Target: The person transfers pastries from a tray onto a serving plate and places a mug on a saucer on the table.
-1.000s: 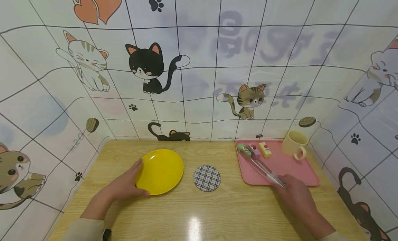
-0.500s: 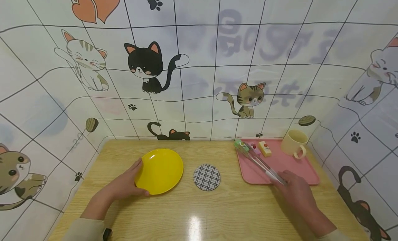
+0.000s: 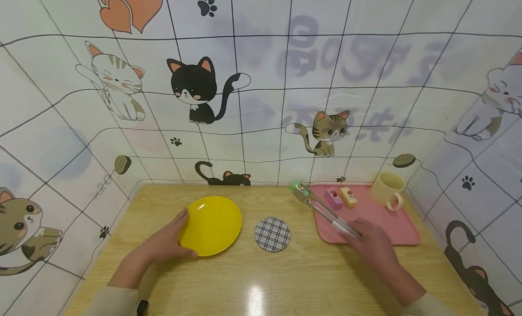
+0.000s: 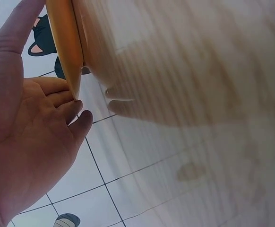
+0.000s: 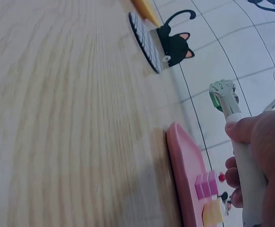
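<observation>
At the left of the head view my left hand (image 3: 169, 239) holds the rim of a yellow plate (image 3: 212, 225), thumb at the near side and fingers along the left edge. The left wrist view shows its fingertips against the plate's edge (image 4: 64, 42). My right hand (image 3: 373, 245) grips white-handled tongs (image 3: 330, 214) by the handles. Between their tips is a small green toy cake slice (image 3: 299, 189), above the table just left of the pink tray (image 3: 379, 221). The tongs' tips partly cover the green slice in the right wrist view.
A pink toy cake slice (image 3: 334, 199), a yellow toy cake slice (image 3: 348, 197) and a cream mug (image 3: 387, 190) stand on the tray. A round checked coaster (image 3: 272, 234) lies between plate and tray. Cat-patterned sheeting (image 3: 261, 103) rises behind the wooden table (image 3: 228, 289).
The tongs have lifted the green cake slice off the tray and carried it left past the tray's edge, my right hand following. My left hand and the plate stay put.
</observation>
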`<state>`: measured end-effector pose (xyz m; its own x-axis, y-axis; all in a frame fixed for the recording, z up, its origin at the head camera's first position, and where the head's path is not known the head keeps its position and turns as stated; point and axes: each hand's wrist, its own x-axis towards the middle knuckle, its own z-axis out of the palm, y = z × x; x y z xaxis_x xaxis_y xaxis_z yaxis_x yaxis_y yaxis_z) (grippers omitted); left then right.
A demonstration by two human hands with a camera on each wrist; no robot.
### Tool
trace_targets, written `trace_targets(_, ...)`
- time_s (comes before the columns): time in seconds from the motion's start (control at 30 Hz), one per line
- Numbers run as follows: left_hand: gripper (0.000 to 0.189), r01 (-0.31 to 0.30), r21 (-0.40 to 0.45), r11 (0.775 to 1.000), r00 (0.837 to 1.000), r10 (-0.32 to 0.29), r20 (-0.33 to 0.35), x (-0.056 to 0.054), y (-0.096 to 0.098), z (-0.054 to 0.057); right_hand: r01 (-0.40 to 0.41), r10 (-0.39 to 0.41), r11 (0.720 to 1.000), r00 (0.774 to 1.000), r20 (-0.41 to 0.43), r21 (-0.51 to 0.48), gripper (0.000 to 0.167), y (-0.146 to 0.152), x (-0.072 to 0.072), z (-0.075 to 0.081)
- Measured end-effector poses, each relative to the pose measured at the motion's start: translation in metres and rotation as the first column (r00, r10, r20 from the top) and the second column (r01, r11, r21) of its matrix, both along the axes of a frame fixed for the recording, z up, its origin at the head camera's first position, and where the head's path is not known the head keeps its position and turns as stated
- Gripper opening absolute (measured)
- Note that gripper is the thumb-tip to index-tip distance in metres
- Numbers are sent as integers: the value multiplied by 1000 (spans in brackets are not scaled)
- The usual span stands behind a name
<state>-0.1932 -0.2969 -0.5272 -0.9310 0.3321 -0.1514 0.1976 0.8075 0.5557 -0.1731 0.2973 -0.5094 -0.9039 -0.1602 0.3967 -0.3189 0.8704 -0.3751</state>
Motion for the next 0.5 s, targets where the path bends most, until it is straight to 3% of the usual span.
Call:
trace_targets(0.33, 139, -5, 6, 1000, 1000, 4, 23, -1, 2, 2, -71, 73, 997, 993, 88, -22, 33, -44, -13, 6)
trace_targets(0.5, 140, -7, 10, 1000, 1000, 7, 19, -1, 1, 0, -117, 115, 993, 990, 83, 12, 36, -63, -21, 6)
